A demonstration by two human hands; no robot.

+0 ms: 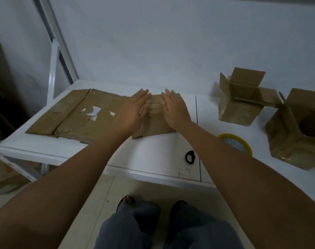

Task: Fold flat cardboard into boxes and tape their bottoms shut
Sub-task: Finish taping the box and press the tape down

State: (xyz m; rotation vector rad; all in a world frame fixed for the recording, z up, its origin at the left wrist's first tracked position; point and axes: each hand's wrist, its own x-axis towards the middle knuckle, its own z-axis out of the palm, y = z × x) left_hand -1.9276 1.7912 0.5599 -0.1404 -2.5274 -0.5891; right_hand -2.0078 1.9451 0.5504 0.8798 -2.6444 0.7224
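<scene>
Two hands flat on small box (pixel 154 117), pressing its bottom flaps down, mid-table.

Box sits bottom-up at table (pixel 153 155) centre, overlapping right end of flattened cardboard sheet (pixel 72 112). Left hand (pixel 133 112) and right hand (pixel 174 108) lie palms down, fingers straight and spread, either side of flap seam, forearms reaching in from near edge. Neither hand grips anything. Step looks like closing or smoothing the bottom; whether tape is already on seam, cannot tell. Next likely needs tape roll (pixel 237 144), near right, just beside right forearm, one hand keeping flaps down. Scissors handle (pixel 190 157) near edge. Two open-topped boxes (pixel 242 99) far right.
</scene>
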